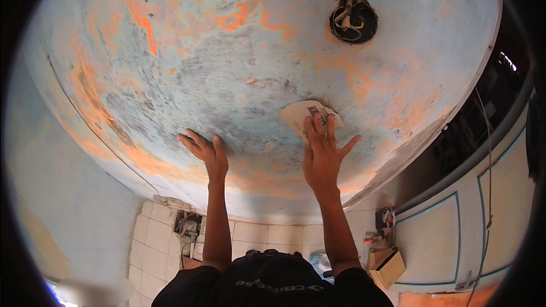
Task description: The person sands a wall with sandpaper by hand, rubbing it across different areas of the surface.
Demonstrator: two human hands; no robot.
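Both my arms reach up to a wall (239, 62) whose pale blue paint is worn and patchy, with orange and dark grey areas showing. My right hand (324, 156) lies flat, fingers spread, over a cream sheet of sandpaper (294, 115), pressing it against the wall. The sheet's printed back faces me, and its grit side is hidden. To the left, my left hand (207, 152) rests on the bare wall with its fingers apart and nothing in it.
A round hole (354, 18) with loose wires opens in the wall at the upper right. A cardboard box (388, 269) stands on the tiled floor (156, 233) near a pale panelled door (429, 239). A cable (488, 193) hangs in front of the door.
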